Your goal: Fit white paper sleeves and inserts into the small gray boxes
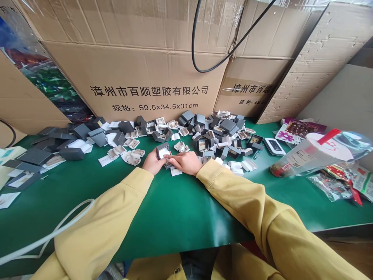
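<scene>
Near the middle of the table, my left hand (153, 162) is closed around the side of a small dark grey box (162, 147) that has a white insert (164, 152) in it. My right hand (187, 161) meets it from the other side, its fingertips at the white insert and the box's near edge. The palm side of the right hand and most of its fingertips are hidden. Just beyond the hands lie loose off-white moulded inserts (181, 146), and a white card (175, 171) lies under the right hand.
A heap of small grey boxes and inserts (218, 132) spreads along the back, with more dark boxes (36, 155) at left. A plastic drink cup (303, 157), a white device (274, 146) and snack packets (340, 181) are at right. Cartons (140, 70) stand behind; a white cable (49, 237) crosses left.
</scene>
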`<state>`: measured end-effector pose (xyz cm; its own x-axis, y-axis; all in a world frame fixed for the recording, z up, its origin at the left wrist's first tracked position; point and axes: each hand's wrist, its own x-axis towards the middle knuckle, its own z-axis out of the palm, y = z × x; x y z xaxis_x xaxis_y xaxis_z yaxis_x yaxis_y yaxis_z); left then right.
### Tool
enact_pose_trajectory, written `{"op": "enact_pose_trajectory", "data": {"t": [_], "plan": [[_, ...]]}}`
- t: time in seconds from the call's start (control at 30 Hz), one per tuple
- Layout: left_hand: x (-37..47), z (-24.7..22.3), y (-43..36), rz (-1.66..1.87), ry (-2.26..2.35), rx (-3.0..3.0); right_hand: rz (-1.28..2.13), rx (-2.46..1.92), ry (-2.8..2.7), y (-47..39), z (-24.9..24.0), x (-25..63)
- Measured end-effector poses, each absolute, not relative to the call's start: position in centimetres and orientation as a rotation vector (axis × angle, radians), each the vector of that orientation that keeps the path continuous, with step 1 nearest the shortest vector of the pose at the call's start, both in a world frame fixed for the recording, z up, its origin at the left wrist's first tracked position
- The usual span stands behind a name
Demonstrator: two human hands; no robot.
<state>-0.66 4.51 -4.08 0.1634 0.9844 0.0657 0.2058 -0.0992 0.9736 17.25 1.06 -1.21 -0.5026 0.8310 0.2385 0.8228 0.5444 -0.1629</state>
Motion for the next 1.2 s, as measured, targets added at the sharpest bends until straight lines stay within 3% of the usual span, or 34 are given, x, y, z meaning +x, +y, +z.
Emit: {"op": "enact_pose_trajectory", "data": {"t": [0.43,0.9,1.2], "plan": [[-0.62,-4.33,4.49,1.059,1.099,1.478,0.062,-1.491,-2.45,0.66,-0.75,16.91],[-0.16,-3.76,4.25,1.159,1.308,1.396,0.061,-1.252,-2.612,0.89,-1.32,17.09],[0.01,-4.28,4.05,1.233,1.479,1.486,0.098,-1.334,-2.632,0.65,-0.94,16.77]]}}
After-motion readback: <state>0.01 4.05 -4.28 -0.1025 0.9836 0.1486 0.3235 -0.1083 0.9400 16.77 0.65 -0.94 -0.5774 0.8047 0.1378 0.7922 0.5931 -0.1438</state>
